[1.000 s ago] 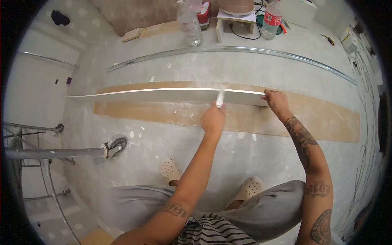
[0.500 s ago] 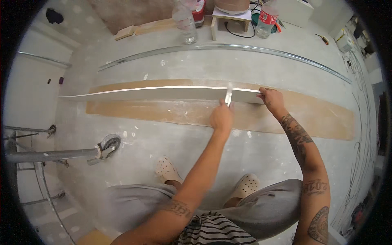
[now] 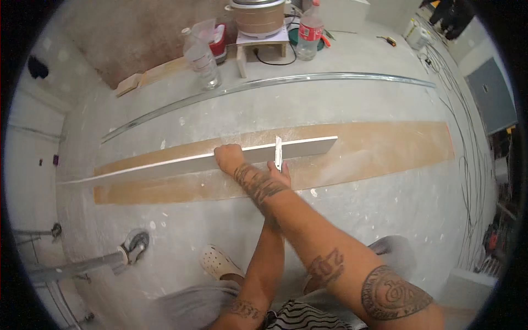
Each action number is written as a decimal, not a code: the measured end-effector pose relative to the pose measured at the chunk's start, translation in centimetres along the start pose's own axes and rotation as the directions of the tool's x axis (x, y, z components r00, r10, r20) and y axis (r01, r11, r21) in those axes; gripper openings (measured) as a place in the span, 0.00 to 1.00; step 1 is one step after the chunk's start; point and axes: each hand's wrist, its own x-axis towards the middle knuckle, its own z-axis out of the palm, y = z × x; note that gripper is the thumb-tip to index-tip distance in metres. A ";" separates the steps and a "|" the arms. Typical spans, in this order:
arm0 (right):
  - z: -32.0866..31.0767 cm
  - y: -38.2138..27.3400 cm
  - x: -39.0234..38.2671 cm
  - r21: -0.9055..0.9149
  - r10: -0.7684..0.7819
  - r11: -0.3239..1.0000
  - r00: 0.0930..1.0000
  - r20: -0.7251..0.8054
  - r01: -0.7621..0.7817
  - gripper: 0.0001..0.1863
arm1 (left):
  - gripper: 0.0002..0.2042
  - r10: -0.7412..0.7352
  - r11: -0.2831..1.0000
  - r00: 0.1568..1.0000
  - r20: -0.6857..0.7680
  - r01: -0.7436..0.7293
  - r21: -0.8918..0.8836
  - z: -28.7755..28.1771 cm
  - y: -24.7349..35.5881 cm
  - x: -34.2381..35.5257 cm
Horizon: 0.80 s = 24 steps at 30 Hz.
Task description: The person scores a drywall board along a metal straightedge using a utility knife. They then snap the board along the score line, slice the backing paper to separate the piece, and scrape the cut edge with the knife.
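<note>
A long narrow grey strip [image 3: 300,149] with a white upper edge lies lengthwise on a long brown board [image 3: 385,146] on the concrete floor. My forearms cross. My right hand [image 3: 228,158] reaches over the left arm and presses down on the strip near its middle. To its right, my left hand [image 3: 279,171] grips a slim white cutting tool [image 3: 278,151] with its tip standing against the strip. The left wrist is hidden under my right forearm.
A metal track [image 3: 264,83] lies on the floor beyond the board. Further back stand two plastic bottles [image 3: 202,60], a round cooker on a small wooden stool [image 3: 258,41] and wood offcuts [image 3: 144,77]. A scaffold caster [image 3: 135,245] is at lower left, cables [image 3: 467,165] at right.
My right hand has left the strip's right end and crossed over to press it left of the tool. The left hand with the tool has moved right along the strip.
</note>
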 end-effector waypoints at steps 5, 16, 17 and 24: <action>3.8 1.5 0.5 -0.112 -0.174 0.984 0.906 -0.387 0.141 0.08 | 0.18 -0.539 0.837 0.809 0.234 0.485 0.253 -0.3 -0.7 -1.2; 4.1 1.1 -0.4 -0.072 -0.104 0.994 0.941 -0.322 0.086 0.06 | 0.22 -0.180 0.983 0.731 0.658 0.155 0.097 7.6 12.3 -4.8; 4.2 1.1 -0.5 -0.061 -0.126 0.992 0.926 -0.356 0.111 0.06 | 0.22 -0.185 0.980 0.725 0.663 0.185 0.071 7.8 12.9 -4.9; 4.6 1.1 -0.4 -0.058 -0.129 0.991 0.940 -0.314 0.117 0.04 | 0.18 -0.589 0.805 0.778 0.216 0.588 0.077 1.6 6.5 -3.4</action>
